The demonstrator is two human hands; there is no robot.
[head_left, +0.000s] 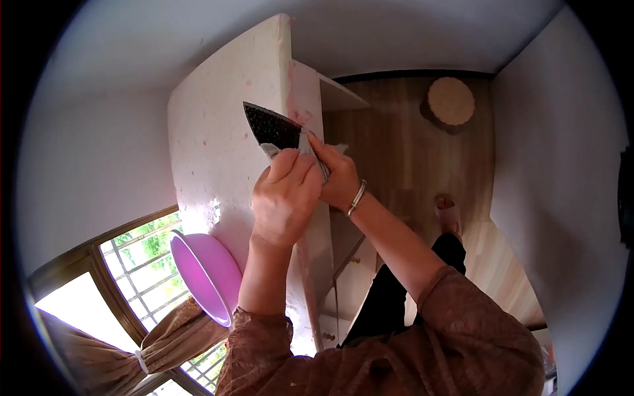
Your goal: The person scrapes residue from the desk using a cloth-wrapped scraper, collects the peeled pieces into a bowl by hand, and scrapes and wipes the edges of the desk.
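A knife with a broad, dark, speckled blade (274,127) points up and to the left above the pale worktop (221,112). My right hand (338,173), with a bracelet at the wrist, is closed around the knife's handle end. My left hand (285,198) grips a light grey cloth (269,150) against the lower part of the blade. Both hands touch or nearly touch each other. Most of the handle is hidden behind the fingers.
A pink basin (208,277) stands tilted in view at the lower left, beside a barred window (145,254) and a tied brown curtain (178,336). A round stool (451,101) is on the wooden floor (396,145). Cabinet doors are below the worktop.
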